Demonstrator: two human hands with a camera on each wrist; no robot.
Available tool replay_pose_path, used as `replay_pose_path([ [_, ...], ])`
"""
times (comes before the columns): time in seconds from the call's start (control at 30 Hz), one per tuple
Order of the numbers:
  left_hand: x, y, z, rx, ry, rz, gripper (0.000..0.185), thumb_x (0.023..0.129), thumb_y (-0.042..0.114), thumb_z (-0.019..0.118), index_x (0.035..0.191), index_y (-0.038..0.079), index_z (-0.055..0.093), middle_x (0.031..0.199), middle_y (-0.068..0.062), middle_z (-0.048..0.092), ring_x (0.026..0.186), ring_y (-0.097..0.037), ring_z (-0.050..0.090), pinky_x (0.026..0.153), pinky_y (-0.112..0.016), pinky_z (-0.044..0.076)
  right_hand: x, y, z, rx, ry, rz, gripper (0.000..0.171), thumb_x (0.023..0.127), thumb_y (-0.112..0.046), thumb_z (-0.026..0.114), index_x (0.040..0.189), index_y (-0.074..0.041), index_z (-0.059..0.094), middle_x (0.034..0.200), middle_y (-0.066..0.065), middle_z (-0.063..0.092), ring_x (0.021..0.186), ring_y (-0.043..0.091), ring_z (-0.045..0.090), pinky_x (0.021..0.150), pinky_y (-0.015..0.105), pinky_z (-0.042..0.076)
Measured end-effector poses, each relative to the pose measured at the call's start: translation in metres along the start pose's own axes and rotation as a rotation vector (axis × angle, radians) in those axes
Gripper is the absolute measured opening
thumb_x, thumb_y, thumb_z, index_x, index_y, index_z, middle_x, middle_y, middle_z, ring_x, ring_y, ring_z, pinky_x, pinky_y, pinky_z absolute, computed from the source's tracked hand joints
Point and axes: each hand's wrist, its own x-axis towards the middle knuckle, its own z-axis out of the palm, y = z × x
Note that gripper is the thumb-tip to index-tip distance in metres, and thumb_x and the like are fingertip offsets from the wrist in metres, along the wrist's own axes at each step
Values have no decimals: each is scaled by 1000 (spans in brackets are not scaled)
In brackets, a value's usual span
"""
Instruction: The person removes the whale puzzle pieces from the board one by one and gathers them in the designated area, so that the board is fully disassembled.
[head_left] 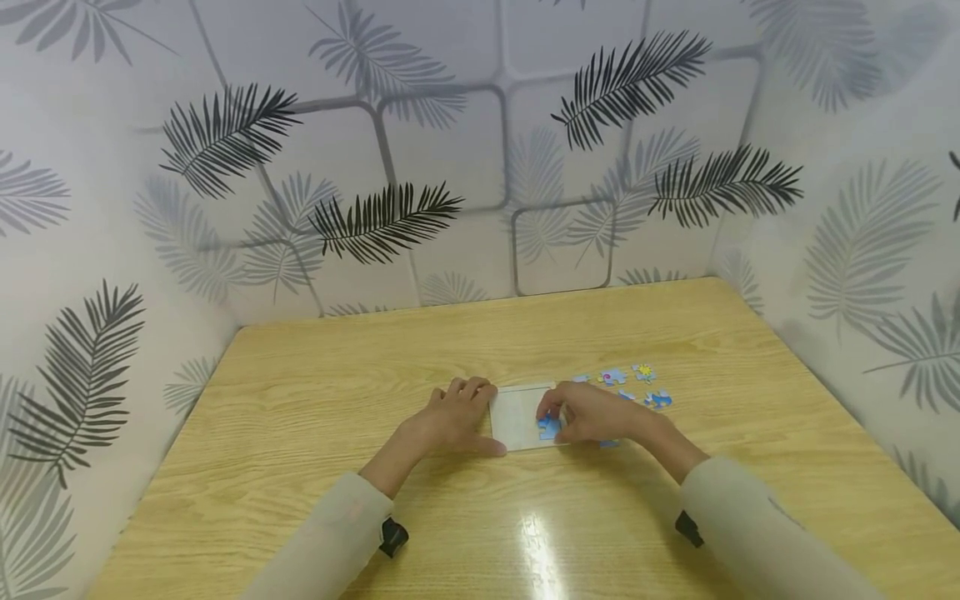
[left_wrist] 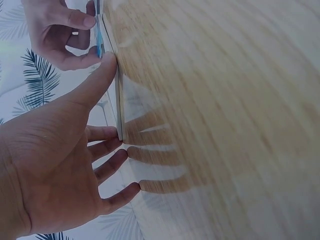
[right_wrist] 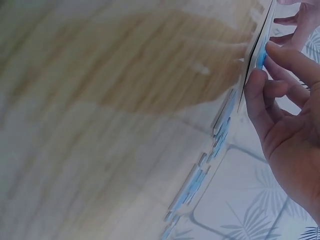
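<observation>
A pale, flat puzzle tray (head_left: 514,417) lies on the table between the hands. My left hand (head_left: 459,417) rests at its left side with the fingers spread. In the left wrist view, the thumb touches the tray's near edge while some fingertips rest on the tabletop beside it. Over the tray's right part, my right hand (head_left: 592,412) pinches a blue jigsaw piece (head_left: 549,428) between thumb and fingers. That blue piece (right_wrist: 261,57) shows close against the tray's surface in the right wrist view. The right hand covers the tray's right edge in the head view.
Several loose jigsaw pieces (head_left: 613,377) lie right of the tray, some partly hidden behind the right hand and wrist. One bears a yellow sun shape (head_left: 643,371). The wooden table (head_left: 337,375) meets leaf-patterned walls (head_left: 450,150) at its back and sides.
</observation>
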Motion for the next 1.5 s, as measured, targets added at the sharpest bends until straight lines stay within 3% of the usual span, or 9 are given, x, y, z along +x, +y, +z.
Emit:
replay_pose_path([
  [0.17,-1,-1,1,-6,7,4,94,93,62,70,161,11,31,167,-11,27,151,-38,26,116,-65,28,2,-5,3,-41,22,-64,31,86,-1,81,115,-8,71,108,13,60,76,13,52,69,27,47],
  [0.43,-2,-1,1,-1,19,8,93,92,63,70,161,12,32,166,-11,29,150,-38,28,115,-65,30,2,-9,2,-105,54,-47,30,83,-4,84,110,-11,74,107,8,65,94,20,60,80,34,51],
  [0.6,1,-5,3,-15,9,10,95,92,62,70,161,11,29,167,-12,27,151,-39,26,115,-66,28,-4,-1,-8,-2,68,-31,28,88,-6,82,112,-14,70,111,4,68,69,12,55,67,29,51],
  [0.83,-3,-5,1,-16,13,12,94,93,61,70,161,10,30,167,-14,26,151,-41,24,115,-67,28,-25,12,-32,91,124,44,16,91,-9,80,101,-16,70,78,5,57,54,8,43,56,26,43],
  [1.03,-10,-5,0,-15,10,10,92,93,61,70,160,10,32,167,-14,27,150,-41,26,114,-67,30,-45,24,-44,104,181,73,17,89,-11,83,100,-15,72,99,6,63,60,11,45,57,27,44],
  [1.13,-12,-6,1,-12,15,5,92,92,62,71,159,11,34,167,-13,28,150,-40,27,114,-66,31,-54,28,-49,117,191,104,17,89,-11,83,101,-14,72,87,7,62,56,11,44,52,28,45],
  [1.27,-11,-5,2,-12,24,23,92,92,63,70,159,12,34,166,-12,28,150,-39,28,114,-66,31,-73,40,-59,120,206,142,16,89,-13,83,101,-15,72,87,9,63,53,10,43,48,30,45],
  [1.37,-9,-4,6,-19,27,44,93,93,64,68,160,11,32,167,-12,27,151,-40,26,114,-66,30,-89,52,-64,114,197,132,16,89,-13,83,100,-14,72,109,10,67,51,9,44,47,31,46],
  [1.5,-5,-4,10,-25,40,65,93,94,65,66,162,11,30,167,-11,27,151,-41,26,114,-65,29,-110,68,-70,90,180,99,15,88,-12,83,99,-14,72,117,11,67,48,5,41,47,28,45],
])
